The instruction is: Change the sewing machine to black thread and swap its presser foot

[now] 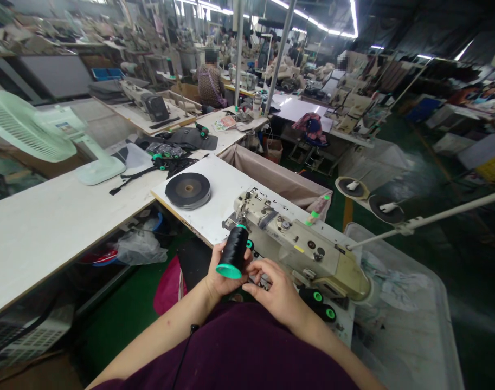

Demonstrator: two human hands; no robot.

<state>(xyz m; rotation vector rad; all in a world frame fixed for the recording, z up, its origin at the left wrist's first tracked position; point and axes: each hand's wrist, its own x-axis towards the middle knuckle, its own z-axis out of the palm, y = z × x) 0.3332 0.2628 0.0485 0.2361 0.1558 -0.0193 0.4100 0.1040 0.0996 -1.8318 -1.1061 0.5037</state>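
Note:
My left hand (218, 277) is wrapped round a black thread cone (235, 250) with a green base, held tilted just in front of the beige sewing machine (300, 241). My right hand (274, 287) is beside it, fingers curled in a pinch near the cone's green rim; what they pinch is too small to make out. Two more black spools with green ends (322, 304) lie under the machine's near side. A flat roll of black tape (187, 190) lies on the white table (226, 187) beyond the machine.
A pale green fan (36, 130) stands on the long white bench at left, with black fabric pieces (178, 143) farther back. A clear plastic bin (410, 303) sits at right under a white rod (434, 216). Other people work at distant tables.

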